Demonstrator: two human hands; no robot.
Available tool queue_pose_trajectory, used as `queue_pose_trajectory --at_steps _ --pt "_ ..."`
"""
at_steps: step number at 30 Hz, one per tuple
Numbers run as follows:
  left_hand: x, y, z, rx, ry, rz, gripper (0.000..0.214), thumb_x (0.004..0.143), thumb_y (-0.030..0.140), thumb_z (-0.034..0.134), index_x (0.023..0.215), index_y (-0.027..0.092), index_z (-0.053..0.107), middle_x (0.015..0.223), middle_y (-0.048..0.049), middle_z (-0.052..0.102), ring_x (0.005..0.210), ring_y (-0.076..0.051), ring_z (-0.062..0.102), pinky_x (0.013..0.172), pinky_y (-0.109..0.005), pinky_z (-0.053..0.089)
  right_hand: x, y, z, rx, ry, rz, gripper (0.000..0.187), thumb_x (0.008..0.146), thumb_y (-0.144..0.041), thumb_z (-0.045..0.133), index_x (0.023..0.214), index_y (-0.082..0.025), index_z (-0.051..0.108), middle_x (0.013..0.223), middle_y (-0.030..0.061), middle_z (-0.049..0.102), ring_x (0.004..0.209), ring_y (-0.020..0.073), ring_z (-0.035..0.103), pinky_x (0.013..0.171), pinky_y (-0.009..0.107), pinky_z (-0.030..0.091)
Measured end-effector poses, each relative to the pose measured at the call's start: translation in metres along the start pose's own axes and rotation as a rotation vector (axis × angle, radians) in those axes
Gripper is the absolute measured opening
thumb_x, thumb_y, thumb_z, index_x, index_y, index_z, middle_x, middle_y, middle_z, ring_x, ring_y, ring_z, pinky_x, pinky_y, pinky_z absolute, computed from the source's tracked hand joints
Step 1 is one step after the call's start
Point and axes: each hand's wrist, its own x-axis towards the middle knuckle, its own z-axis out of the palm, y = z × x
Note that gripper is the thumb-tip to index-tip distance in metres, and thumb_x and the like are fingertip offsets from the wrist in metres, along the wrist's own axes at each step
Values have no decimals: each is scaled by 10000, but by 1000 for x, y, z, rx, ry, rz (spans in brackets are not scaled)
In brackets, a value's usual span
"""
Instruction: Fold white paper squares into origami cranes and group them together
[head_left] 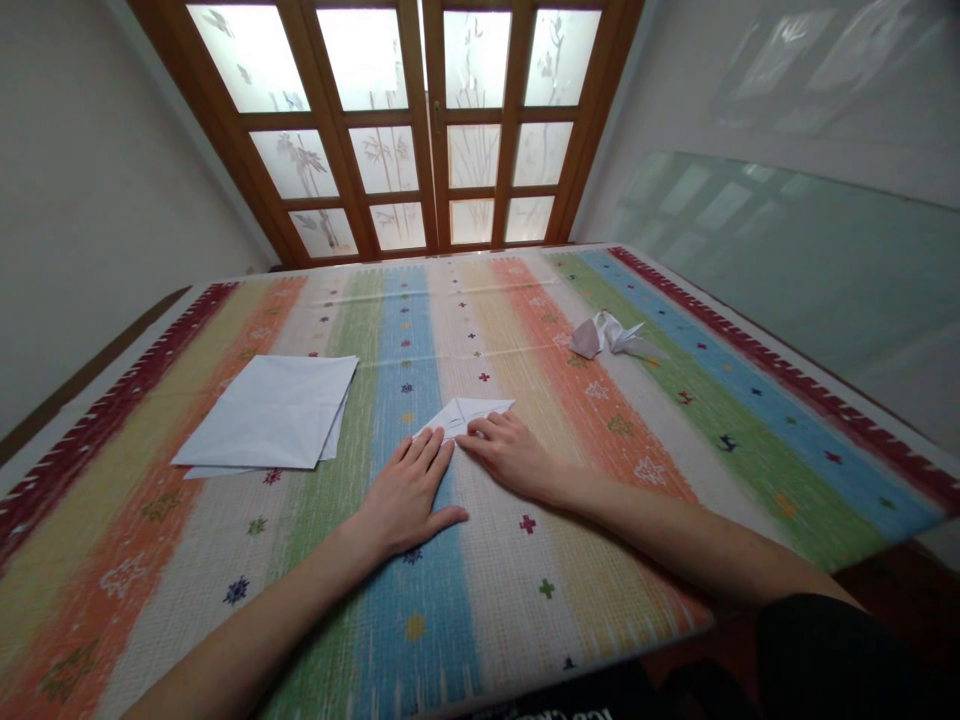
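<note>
Head view: two bare hands at work over a striped tablecloth (517,560). Folded white paper (480,407) lies on the cloth near mid-table, a pointed end toward three o'clock; marks or creases on its face too small to read.

Bearings taken from that paper. Left hand (411,490) between seven and eight o'clock: palm down, fingers extended, tips resting on the near-left part of the sheet, thumb spread toward four o'clock, nothing grasped. Right hand (511,454) at four o'clock: fingers curled, tips touching the paper's near-right part; whether they pinch it or only press, cannot tell.

Nine o'clock, well apart: stack of white sheets (266,412), edges out of line. Two o'clock: folded paper figure (611,336), pointed parts showing, on the cloth. Twelve o'clock, beyond the table: wood-framed doors (435,130), frosted panes with plant designs.
</note>
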Motion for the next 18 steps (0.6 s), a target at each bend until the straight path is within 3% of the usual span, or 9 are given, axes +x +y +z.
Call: queue_pose_trajectory --at_steps 4,7,9,11,13,18 --pt "15 -11 -21 -35 11 43 621 884 618 464 1253 129 564 1245 -168 626 1153 -327 551 986 -494 404 0 8 0 -5 -5 -24 217 960 -229 511 1110 -214 667 1061 82 666 879 190 553 788 322 362" --pt "33 -34 -27 -100 103 23 350 953 344 425 1201 156 584 1291 -138 604 1162 -277 553 970 -455 436 1 19 -2 13 -33 -78 228 967 -229 504 1117 -230 675 1088 68 681 879 180 576 794 312 384" --pt "46 -51 -23 -140 109 78 352 916 148 391 1218 169 571 1381 -116 549 1219 -243 528 993 -436 436 3 25 -4 25 -47 -91 236 969 -225 498 1119 -240 680 1116 58 688 914 181 589 816 314 395" --pt "56 -63 -15 -159 76 159 424 866 56 386 1230 176 566 1398 -103 541 1224 -219 536 1008 -431 437 4 30 -7 41 -52 -84 245 971 -224 490 1116 -241 687 1144 53 692 962 186 599 848 323 405" --pt "63 -70 -7 -183 56 220 419 852 26 380 1172 177 605 1318 -91 606 1173 -199 574 992 -411 459 5 34 -9 69 -39 -73 261 969 -206 478 1111 -238 695 1162 55 695 994 188 609 876 338 413" --pt "64 -67 1 -237 152 218 313 932 123 389 1047 179 675 1133 -97 674 1040 -192 619 883 -357 519 6 45 -7 108 20 -57 280 923 -152 502 1091 -235 709 1153 65 705 1014 192 620 903 360 418"
